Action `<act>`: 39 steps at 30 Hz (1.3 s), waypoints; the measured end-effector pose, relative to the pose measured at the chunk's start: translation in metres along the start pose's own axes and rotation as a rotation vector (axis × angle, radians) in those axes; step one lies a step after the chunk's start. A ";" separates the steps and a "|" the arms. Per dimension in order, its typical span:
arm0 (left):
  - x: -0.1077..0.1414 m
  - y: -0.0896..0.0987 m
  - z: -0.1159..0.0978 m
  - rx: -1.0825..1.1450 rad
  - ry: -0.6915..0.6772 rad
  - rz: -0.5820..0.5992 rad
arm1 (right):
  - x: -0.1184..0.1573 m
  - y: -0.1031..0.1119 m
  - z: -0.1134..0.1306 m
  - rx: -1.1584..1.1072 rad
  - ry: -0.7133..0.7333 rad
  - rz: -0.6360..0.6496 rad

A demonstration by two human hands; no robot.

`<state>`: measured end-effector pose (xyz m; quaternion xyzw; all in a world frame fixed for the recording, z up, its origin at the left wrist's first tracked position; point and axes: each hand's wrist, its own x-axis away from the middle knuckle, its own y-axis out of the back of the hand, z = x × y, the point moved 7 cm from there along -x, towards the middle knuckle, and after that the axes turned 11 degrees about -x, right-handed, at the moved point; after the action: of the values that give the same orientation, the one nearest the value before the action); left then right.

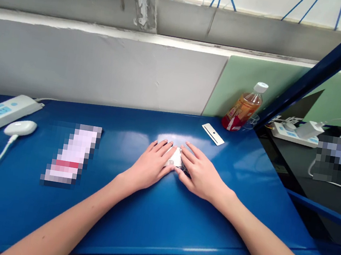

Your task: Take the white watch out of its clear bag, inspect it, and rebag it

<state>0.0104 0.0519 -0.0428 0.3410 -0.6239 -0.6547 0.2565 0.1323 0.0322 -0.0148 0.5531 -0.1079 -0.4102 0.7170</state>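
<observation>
Between my two hands a small white object (175, 157) lies on the blue table (144, 214); fingers cover much of it, and something dark shows at its lower right edge. My left hand (152, 165) rests palm down with fingers extended, its fingertips over the object's left side. From the other side my right hand (200, 173) lies with fingers spread, the fingertips touching the object's right edge. Behind the right hand is a flat white strip with a dark slot (213, 134).
A bottle with a white cap (242, 111) stands at the back right. At the left are a pixelated flat item (72, 155), a white oval device with a cable (20, 128) and a power strip (2, 116). A blue metal frame (315, 68) rises at the right.
</observation>
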 end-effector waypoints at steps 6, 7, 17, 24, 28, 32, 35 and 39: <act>0.000 0.003 0.002 0.028 -0.021 -0.037 | 0.001 0.016 -0.031 -0.075 -0.049 -0.058; 0.001 0.005 0.003 0.049 -0.030 -0.063 | 0.002 0.018 -0.037 -0.085 -0.070 -0.085; 0.004 0.026 -0.001 0.309 -0.112 -0.234 | 0.004 0.036 -0.043 -0.398 0.043 -0.234; 0.009 0.033 -0.014 0.697 -0.157 -0.178 | 0.003 0.050 -0.038 -0.686 0.012 -0.272; 0.009 0.035 -0.017 0.838 -0.122 -0.130 | 0.003 0.054 -0.042 -0.830 -0.053 -0.327; 0.009 0.034 0.000 0.800 0.006 -0.231 | 0.005 0.053 -0.050 -0.972 -0.205 -0.376; 0.009 0.030 0.012 0.729 0.116 -0.287 | 0.008 0.049 -0.061 -1.019 -0.366 -0.442; 0.008 0.031 0.017 0.621 0.164 -0.340 | 0.007 0.035 -0.070 -1.053 -0.465 -0.432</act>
<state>-0.0102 0.0537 -0.0131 0.5531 -0.7046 -0.4378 0.0772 0.1956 0.0782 -0.0114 0.0300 0.0700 -0.6543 0.7524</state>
